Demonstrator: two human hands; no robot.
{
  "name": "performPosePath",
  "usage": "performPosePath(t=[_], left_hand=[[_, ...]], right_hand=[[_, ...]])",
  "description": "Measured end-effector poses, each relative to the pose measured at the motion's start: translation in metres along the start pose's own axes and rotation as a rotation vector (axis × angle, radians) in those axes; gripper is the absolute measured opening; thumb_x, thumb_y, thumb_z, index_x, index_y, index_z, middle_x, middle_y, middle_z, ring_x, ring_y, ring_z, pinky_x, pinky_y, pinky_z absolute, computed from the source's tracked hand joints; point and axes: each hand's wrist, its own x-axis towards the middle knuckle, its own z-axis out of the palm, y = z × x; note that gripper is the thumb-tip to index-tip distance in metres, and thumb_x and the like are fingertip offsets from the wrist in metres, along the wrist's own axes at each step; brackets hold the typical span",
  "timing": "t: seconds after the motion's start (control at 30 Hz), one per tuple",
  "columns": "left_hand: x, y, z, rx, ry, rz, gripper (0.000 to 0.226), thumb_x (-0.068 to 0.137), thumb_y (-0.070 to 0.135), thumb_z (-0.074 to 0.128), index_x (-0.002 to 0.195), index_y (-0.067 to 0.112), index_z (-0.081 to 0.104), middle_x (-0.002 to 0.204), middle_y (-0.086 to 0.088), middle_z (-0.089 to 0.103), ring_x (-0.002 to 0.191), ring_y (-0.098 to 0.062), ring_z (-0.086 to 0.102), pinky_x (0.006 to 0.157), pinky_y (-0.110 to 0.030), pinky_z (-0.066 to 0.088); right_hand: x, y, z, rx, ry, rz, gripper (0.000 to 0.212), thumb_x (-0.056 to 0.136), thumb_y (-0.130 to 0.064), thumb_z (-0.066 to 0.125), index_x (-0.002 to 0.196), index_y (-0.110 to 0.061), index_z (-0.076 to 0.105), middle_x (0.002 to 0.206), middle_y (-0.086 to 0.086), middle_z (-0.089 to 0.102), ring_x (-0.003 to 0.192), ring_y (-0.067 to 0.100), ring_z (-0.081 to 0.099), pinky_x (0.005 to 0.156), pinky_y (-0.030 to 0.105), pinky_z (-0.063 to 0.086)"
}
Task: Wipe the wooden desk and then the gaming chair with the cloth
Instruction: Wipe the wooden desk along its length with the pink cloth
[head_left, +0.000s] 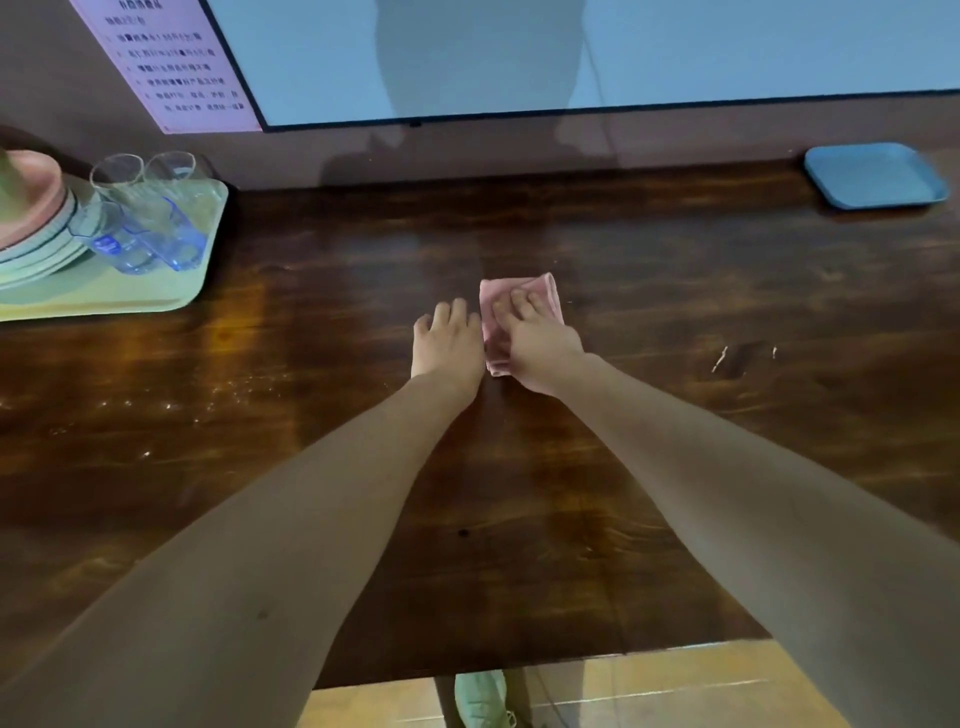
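- The dark wooden bench (623, 467) fills most of the view, with pale specks and scratches on its left and right parts.
- A big wall screen (519, 52) hangs above its far edge, and a pink printed notice (176, 67) sits beside the screen on the left.
- A pale green tray (130, 291) lies at the bench's left end and carries a stack of plates (36, 234) and several clear and blue-tinted glasses (117, 174).
- A small blue tray (878, 176) sits at the far right corner.
- 2 bare forearms reach to mid-bench.
- The left grip (449, 338) is released, flat on the wood just beside the cloth.
- The right grip (535, 338) is released too, fingers spread, pressing on the cloth.
- The folded pink cloth (540, 291) lies at the bench's middle under that palm.
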Motion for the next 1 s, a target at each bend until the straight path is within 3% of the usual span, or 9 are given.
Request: performPosePath(t=[0.1, 0.2, 0.33, 0.47, 0.57, 0.67, 0.77, 0.9, 1.0], left_hand=[[-0.014, 0.003, -0.003, 0.053, -0.034, 0.028, 0.044, 0.104, 0.027, 0.057, 0.145, 0.016, 0.048, 0.148, -0.007, 0.046, 0.141, -0.026, 0.043, 0.128, -0.049, 0.018], [-0.034, 0.004, -0.007, 0.162, -0.083, 0.069, 0.056, 0.105, 0.027, 0.054, 0.157, 0.017, 0.037, 0.164, -0.010, 0.033, 0.157, -0.026, 0.022, 0.127, -0.063, -0.001], [-0.056, 0.007, -0.009, 0.193, -0.062, 0.078, 0.049, 0.102, 0.031, 0.061, 0.148, 0.022, 0.047, 0.155, -0.010, 0.036, 0.151, -0.031, 0.024, 0.127, -0.063, 0.009], [-0.070, 0.011, 0.004, 0.104, 0.003, 0.070, 0.051, 0.100, 0.025, 0.061, 0.149, 0.022, 0.043, 0.153, -0.008, 0.036, 0.148, -0.030, 0.027, 0.129, -0.057, 0.012], [-0.077, 0.015, 0.017, 0.008, 0.097, 0.038, 0.052, 0.100, 0.021, 0.059, 0.147, 0.016, 0.037, 0.151, -0.007, 0.037, 0.145, -0.028, 0.031, 0.129, -0.054, 0.013], [-0.089, 0.018, 0.026, -0.023, 0.140, 0.051, 0.050, 0.103, 0.018, 0.051, 0.150, 0.015, 0.034, 0.152, -0.008, 0.035, 0.144, -0.029, 0.032, 0.129, -0.053, 0.013], [-0.109, 0.018, 0.032, -0.053, 0.187, 0.095, 0.048, 0.101, 0.016, 0.048, 0.148, 0.020, 0.039, 0.150, -0.007, 0.038, 0.143, -0.029, 0.034, 0.130, -0.051, 0.012], [-0.169, 0.015, 0.053, -0.144, 0.219, 0.082, 0.055, 0.095, 0.013, 0.043, 0.150, 0.019, 0.046, 0.155, -0.009, 0.045, 0.142, -0.029, 0.039, 0.128, -0.047, 0.020], [-0.200, 0.012, 0.065, -0.213, 0.210, 0.071, 0.064, 0.094, 0.010, 0.057, 0.156, 0.019, 0.046, 0.165, -0.007, 0.039, 0.147, -0.026, 0.038, 0.127, -0.045, 0.025]], right_hand=[[-0.035, -0.006, 0.011, -0.075, 0.041, -0.054, 0.090, 0.099, -0.044, 0.064, 0.167, -0.013, 0.014, 0.175, 0.015, 0.008, 0.162, 0.030, 0.002, 0.128, 0.048, 0.017], [-0.084, -0.015, 0.030, -0.226, 0.051, -0.103, 0.089, 0.102, -0.049, 0.054, 0.168, -0.008, 0.010, 0.174, 0.019, 0.007, 0.162, 0.037, 0.000, 0.130, 0.054, -0.005], [-0.129, -0.021, 0.048, -0.171, 0.030, -0.102, 0.091, 0.103, -0.048, 0.056, 0.168, -0.009, 0.005, 0.175, 0.019, 0.001, 0.162, 0.036, -0.006, 0.128, 0.047, -0.011], [-0.107, -0.015, 0.031, -0.100, -0.006, -0.108, 0.109, 0.090, -0.047, 0.077, 0.167, -0.012, 0.007, 0.174, 0.013, 0.009, 0.162, 0.032, 0.003, 0.130, 0.042, 0.006], [-0.072, -0.011, 0.019, -0.009, -0.005, -0.047, 0.105, 0.089, -0.040, 0.080, 0.167, -0.017, 0.014, 0.173, 0.009, 0.012, 0.161, 0.027, 0.004, 0.126, 0.043, 0.023], [-0.054, -0.011, 0.020, 0.045, 0.014, 0.011, 0.091, 0.097, -0.036, 0.071, 0.168, -0.023, 0.015, 0.174, 0.003, 0.009, 0.162, 0.023, 0.000, 0.122, 0.042, 0.029], [-0.065, -0.009, 0.031, 0.048, 0.022, 0.020, 0.079, 0.103, -0.030, 0.062, 0.167, -0.025, 0.016, 0.176, 0.003, 0.002, 0.162, 0.023, -0.005, 0.121, 0.041, 0.030], [-0.118, -0.012, 0.049, -0.010, -0.012, 0.005, 0.092, 0.099, -0.036, 0.069, 0.168, -0.022, 0.010, 0.176, 0.007, -0.003, 0.162, 0.030, -0.007, 0.125, 0.050, 0.026], [-0.157, -0.018, 0.067, -0.086, -0.003, -0.011, 0.098, 0.100, -0.044, 0.066, 0.168, -0.018, 0.002, 0.176, 0.011, -0.006, 0.162, 0.035, -0.007, 0.129, 0.049, 0.016]])
